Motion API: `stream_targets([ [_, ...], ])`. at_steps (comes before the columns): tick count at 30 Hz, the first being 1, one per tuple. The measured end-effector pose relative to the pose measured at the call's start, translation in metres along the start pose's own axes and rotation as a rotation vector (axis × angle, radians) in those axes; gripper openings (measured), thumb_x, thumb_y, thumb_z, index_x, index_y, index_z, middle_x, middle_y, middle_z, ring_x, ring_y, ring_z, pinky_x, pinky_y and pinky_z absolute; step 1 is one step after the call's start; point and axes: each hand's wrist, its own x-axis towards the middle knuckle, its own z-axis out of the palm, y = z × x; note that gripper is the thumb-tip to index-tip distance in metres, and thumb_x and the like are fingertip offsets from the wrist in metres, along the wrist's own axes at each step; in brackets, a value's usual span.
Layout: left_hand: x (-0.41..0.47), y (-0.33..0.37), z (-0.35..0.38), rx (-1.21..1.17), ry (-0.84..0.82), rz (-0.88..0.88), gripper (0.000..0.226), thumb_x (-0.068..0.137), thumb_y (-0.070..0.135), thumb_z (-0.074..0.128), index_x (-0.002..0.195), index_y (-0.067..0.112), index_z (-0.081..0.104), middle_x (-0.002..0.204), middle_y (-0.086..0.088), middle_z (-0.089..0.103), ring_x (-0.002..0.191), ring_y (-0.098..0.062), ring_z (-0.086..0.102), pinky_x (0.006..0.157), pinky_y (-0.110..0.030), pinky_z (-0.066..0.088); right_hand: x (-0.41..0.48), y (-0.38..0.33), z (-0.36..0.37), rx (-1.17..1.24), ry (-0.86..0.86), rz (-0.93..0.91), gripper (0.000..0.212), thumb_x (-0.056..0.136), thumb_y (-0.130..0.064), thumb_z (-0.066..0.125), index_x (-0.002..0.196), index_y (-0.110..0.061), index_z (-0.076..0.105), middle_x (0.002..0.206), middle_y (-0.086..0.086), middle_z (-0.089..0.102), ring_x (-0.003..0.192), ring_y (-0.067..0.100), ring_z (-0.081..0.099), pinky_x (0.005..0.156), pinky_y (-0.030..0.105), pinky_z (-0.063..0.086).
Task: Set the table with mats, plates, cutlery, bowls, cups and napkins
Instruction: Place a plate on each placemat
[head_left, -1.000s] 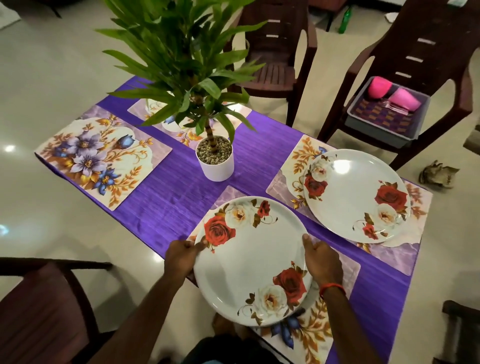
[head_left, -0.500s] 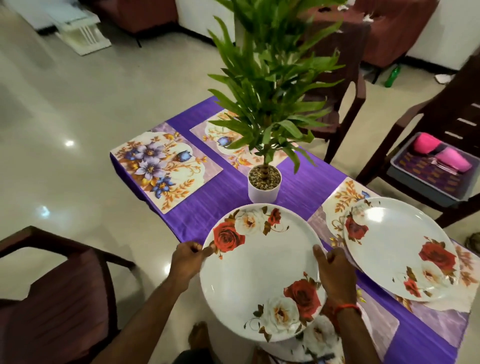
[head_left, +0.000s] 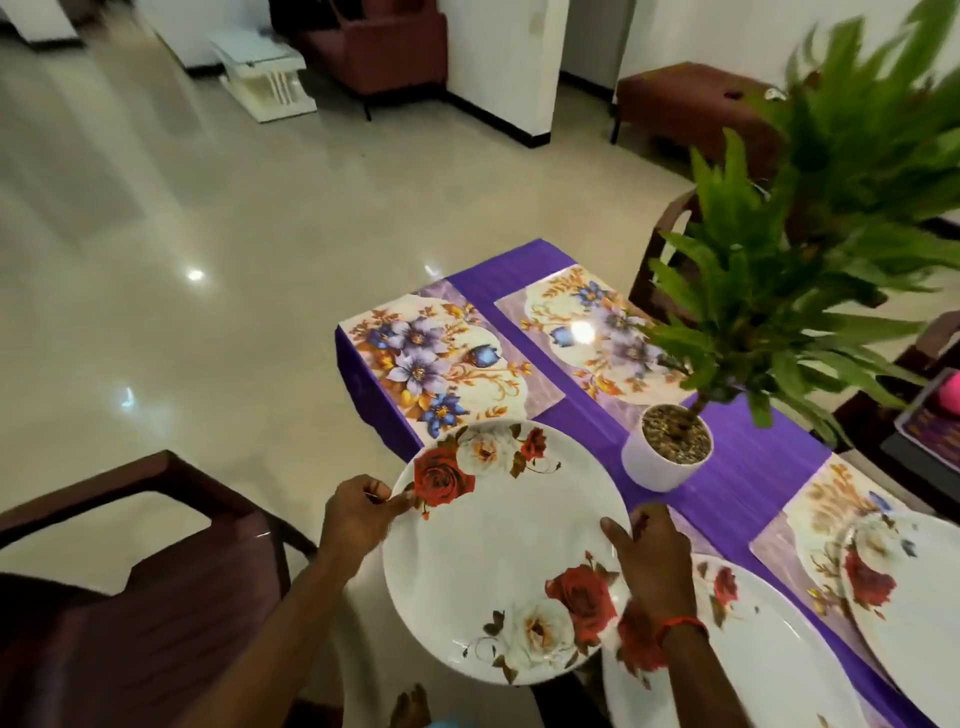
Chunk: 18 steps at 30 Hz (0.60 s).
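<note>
at the purple table (head_left: 737, 467), left hand (head_left: 358, 512) and right hand (head_left: 652, 564) fingers (head_left: 615, 538) pinch the plate (head_left: 498, 561).

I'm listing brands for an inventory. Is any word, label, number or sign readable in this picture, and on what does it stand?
No text can be read.
The held plate and the mats bear only flower prints.
The white pot is plain.
The patterned sheet at the right edge is too blurred to tell.

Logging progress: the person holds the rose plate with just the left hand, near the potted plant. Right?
Not quite: the head view shows both the left hand and right hand gripping the rose plate, near the potted plant.
</note>
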Motion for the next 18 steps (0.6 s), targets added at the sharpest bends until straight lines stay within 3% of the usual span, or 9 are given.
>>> stream_targets([
  [4,0.034,-0.011,-0.044,-0.049,0.019,-0.015,0.039,0.071,0.03,0.094,0.062,0.013,0.061,0.061,-0.002,0.062,0.057,-0.019,0.053,0.062,-0.037,0.051,0.004,-0.039,0.038,-0.001,-0.011,-0.032,0.037,0.086,-0.028,0.079,0.08,-0.012,0.046,0.067,0.002,0.056,0.063,0.02,0.052,0.061,0.036,0.04],
  [7,0.056,-0.017,-0.071,-0.049,0.029,-0.023,0.04,0.07,0.03,0.095,0.059,0.013,0.061,0.06,-0.002,0.061,0.056,-0.019,0.052,0.061,-0.035,0.05,0.003,-0.063,0.06,-0.003,-0.013,-0.044,0.038,0.084,-0.028,0.081,0.079,-0.011,0.048,0.067,0.0,0.055,0.061,0.013,0.049,0.055,0.03,0.033],
  [13,0.093,-0.027,-0.103,-0.057,0.034,-0.064,0.042,0.066,0.032,0.097,0.056,0.013,0.062,0.058,-0.003,0.062,0.058,-0.021,0.054,0.063,-0.04,0.051,0.01,-0.096,0.091,-0.035,-0.077,-0.016,0.034,0.083,-0.033,0.082,0.078,-0.012,0.056,0.072,0.001,0.063,0.067,0.016,0.057,0.056,0.027,0.038],
  [16,0.108,-0.025,-0.106,-0.066,0.015,-0.058,0.041,0.068,0.033,0.096,0.059,0.008,0.065,0.058,-0.006,0.06,0.057,-0.02,0.051,0.059,-0.036,0.046,0.024,-0.104,0.102,-0.063,-0.102,0.011,0.035,0.083,-0.038,0.081,0.076,-0.012,0.059,0.071,0.002,0.065,0.067,0.02,0.061,0.056,0.03,0.043],
  [18,0.119,-0.021,-0.106,-0.061,0.021,-0.064,0.044,0.068,0.035,0.096,0.064,0.001,0.067,0.062,-0.01,0.064,0.059,-0.021,0.055,0.061,-0.038,0.051,0.034,-0.11,0.107,-0.089,-0.106,0.014,0.036,0.082,-0.039,0.081,0.074,-0.011,0.06,0.069,0.003,0.065,0.065,0.021,0.061,0.055,0.03,0.042],
])
